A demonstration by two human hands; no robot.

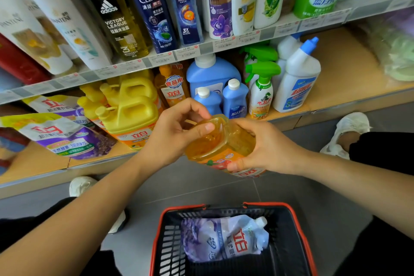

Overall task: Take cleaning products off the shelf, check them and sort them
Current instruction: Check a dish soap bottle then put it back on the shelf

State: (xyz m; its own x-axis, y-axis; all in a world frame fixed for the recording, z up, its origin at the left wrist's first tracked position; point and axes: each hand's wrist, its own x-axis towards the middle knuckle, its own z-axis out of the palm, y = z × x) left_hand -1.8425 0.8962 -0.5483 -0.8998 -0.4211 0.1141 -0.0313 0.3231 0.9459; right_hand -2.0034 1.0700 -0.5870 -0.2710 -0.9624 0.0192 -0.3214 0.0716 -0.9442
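Inside basket (161,244), lavender detergent pouch (224,240).

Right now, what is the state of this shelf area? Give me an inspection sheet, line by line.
Surface: wooden lower shelf, bare at its right end; grey tiled floor below.
Job's things: orange detergent bottle held off the shelf; red-rimmed basket below the hands holds one lavender refill pouch.
Clutter: yellow jugs, blue bottles, green-trigger spray bottles, white toilet-cleaner bottles and laundry pouches on the lower shelf.
Grippers: left hand grips the bottle's top; right hand grips its body.
Cables: nothing seen.
Surroundings: shampoo bottles on the upper shelf, price tags, the person's white shoes.
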